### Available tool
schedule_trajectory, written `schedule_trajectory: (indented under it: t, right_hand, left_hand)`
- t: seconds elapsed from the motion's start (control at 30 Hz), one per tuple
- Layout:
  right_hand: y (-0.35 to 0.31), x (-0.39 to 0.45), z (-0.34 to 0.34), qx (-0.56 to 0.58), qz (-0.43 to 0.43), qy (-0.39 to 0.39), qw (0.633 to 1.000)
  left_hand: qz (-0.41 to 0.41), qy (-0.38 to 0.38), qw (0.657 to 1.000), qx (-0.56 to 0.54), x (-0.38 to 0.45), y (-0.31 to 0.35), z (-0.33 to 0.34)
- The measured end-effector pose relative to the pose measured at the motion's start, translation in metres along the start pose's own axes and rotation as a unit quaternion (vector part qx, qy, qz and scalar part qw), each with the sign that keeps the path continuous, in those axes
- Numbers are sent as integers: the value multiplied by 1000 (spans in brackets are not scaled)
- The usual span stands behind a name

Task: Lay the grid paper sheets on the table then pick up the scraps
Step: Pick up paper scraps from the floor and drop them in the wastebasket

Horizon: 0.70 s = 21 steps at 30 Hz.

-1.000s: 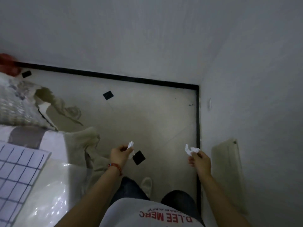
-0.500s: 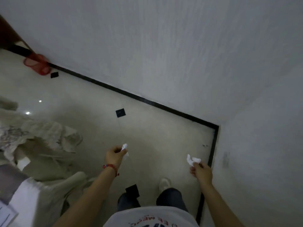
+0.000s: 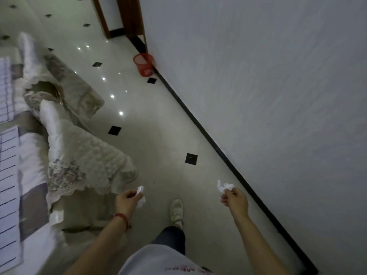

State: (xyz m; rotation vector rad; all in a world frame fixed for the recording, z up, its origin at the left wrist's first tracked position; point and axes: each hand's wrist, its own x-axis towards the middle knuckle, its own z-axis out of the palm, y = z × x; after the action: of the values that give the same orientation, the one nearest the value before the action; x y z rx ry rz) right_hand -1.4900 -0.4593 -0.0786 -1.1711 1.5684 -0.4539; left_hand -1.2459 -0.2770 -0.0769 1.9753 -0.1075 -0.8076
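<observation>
**Fingers on both hands pinch white scraps**

Fingers of my left hand (image 3: pixel 127 202) curl round a crumpled white scrap (image 3: pixel 140 195), which pokes out above and below the fingertips. My right hand (image 3: pixel 235 200) pinches a second scrap (image 3: pixel 224 187), white and wrinkled, sticking up just past the thumb. Red lettering runs along my shirt hem (image 3: pixel 184 267), below both wrists, but I cannot read it. Grid paper sheets (image 3: pixel 8 175) lie well to the left of my left fingers, white with dark lines, on the cloth-covered table (image 3: pixel 33 167). Far ahead of my fingers a red mesh bin (image 3: pixel 144 64) stands against the wall's black skirting; I cannot tell what it holds. A red bead bracelet (image 3: pixel 121 217) circles my left wrist.
</observation>
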Motion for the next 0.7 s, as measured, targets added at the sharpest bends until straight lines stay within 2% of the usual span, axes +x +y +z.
schedule_trajectory:
  t: [0.13, 0.47, 0.7]
  right_hand:
    - [-49, 50, 48, -12, 4, -28, 1000]
    - [-164, 183, 135, -55, 17, -72, 996]
    - [-244, 290, 222, -60, 22, -93, 994]
  left_hand:
    - [-33, -6, 999, -1, 68, 35, 7]
    - [0, 0, 998, -60, 235, 176, 46]
    - [-43, 62, 995, -70, 363, 230, 32]
